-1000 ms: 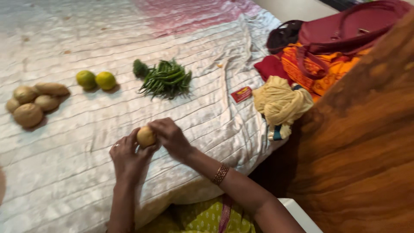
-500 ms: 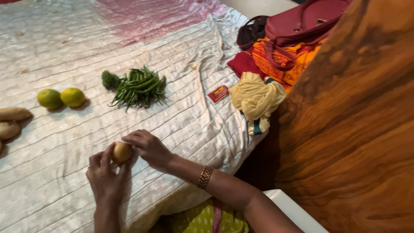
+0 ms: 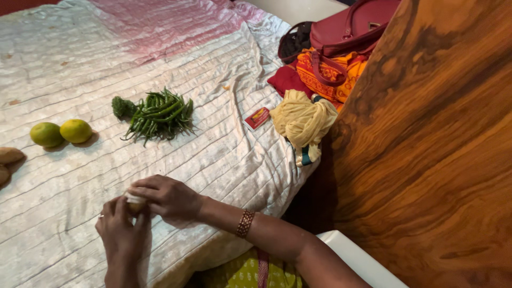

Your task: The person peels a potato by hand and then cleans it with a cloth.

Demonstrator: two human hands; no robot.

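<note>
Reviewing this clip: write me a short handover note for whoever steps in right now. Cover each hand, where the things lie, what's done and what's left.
Left hand: cupped under a small pale round vegetable, gripping it.
Right hand: fingers over the top of the same piece.
On the bedcover: green chillies with a dark green clump beside them, two green-yellow citrus fruits, potatoes at the left edge.
Done: nothing visibly finished; the piece looks whole, though mostly hidden.
Left: the piece in hand, and everything else lying untouched.

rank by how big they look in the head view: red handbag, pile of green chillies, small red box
1. red handbag, though partly cut off at the frame's edge
2. pile of green chillies
3. small red box
</note>
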